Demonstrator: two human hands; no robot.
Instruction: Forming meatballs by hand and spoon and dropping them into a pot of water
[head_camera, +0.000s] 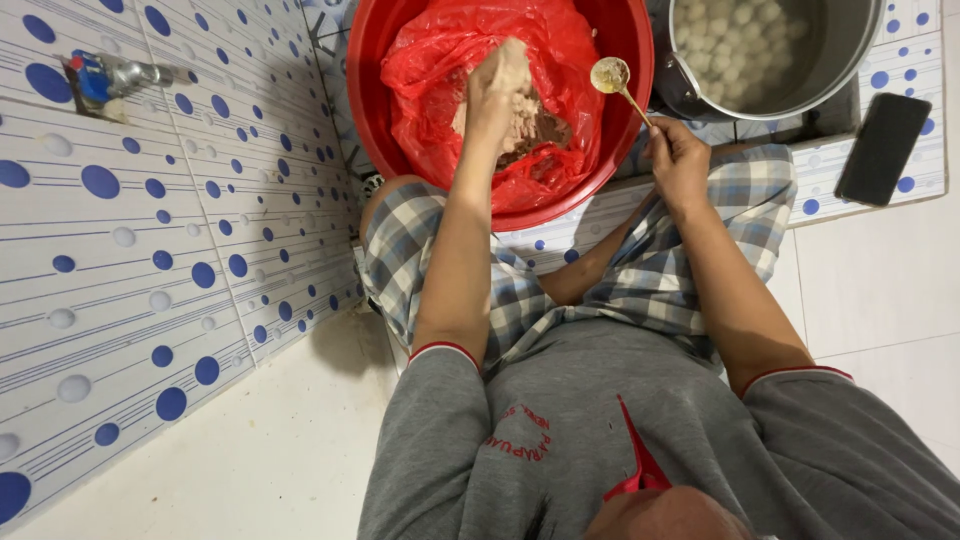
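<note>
Two hands work over a red basin (400, 60) that sits on the floor (290, 450) in front of the seated person's knees. The left hand (497, 90) reaches into the basin and is clenched around a lump of pale paste (512, 62), coated with it; more paste (535, 128) lies below on a red plastic bag (450, 60) lining the basin. The right hand (678, 160) grips the handle of a spoon (612, 76), whose bowl carries a small pale ball above the basin's right rim. Just right of the basin stands a metal pot (850, 50) holding many pale balls (740, 40) in water. A black phone (882, 148) lies on a tiled ledge (905, 75) beside the pot.
</note>
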